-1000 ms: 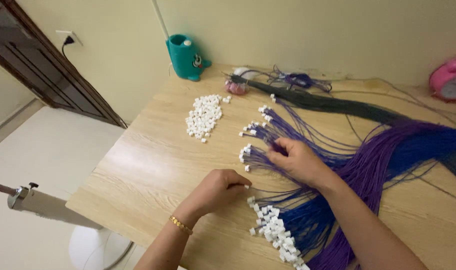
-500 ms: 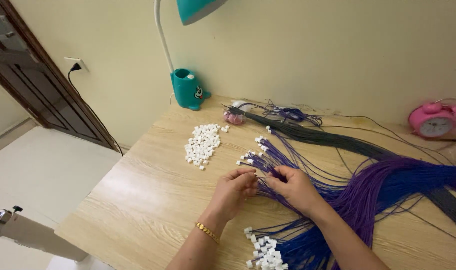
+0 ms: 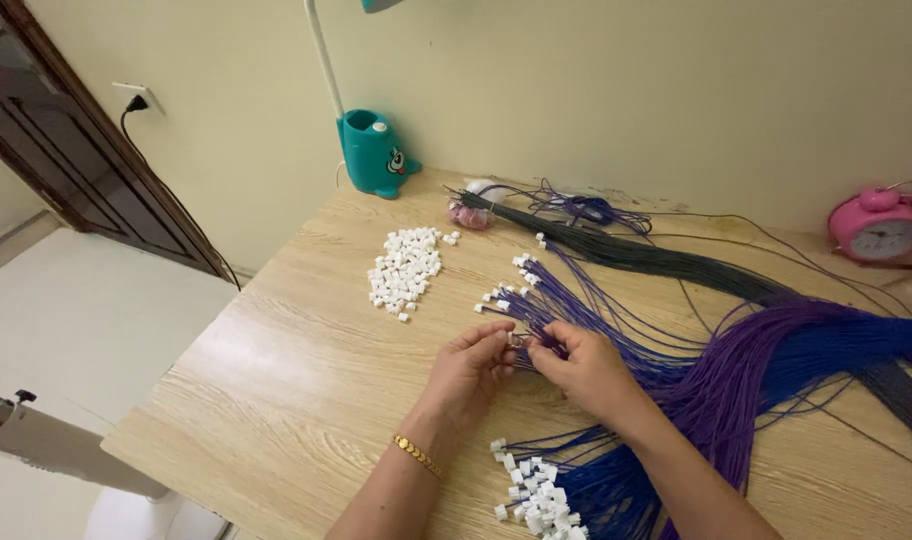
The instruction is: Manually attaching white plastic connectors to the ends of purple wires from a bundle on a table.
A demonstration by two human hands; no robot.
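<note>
At centre frame, the left hand (image 3: pixel 468 372) and right hand (image 3: pixel 580 368) pinch a purple wire (image 3: pixel 536 345) end together (connector too small to tell). Finished blue wires (image 3: pixel 616 480) lie lower centre; loose white connectors (image 3: pixel 406 270) remain upper left.

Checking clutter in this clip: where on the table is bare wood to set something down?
Bare wood runs along the table's left side, from the pile of white connectors down to the near edge, left of the left hand. The right half is crowded with purple and blue wires, the dark wire bundle and finished connectors.
</note>
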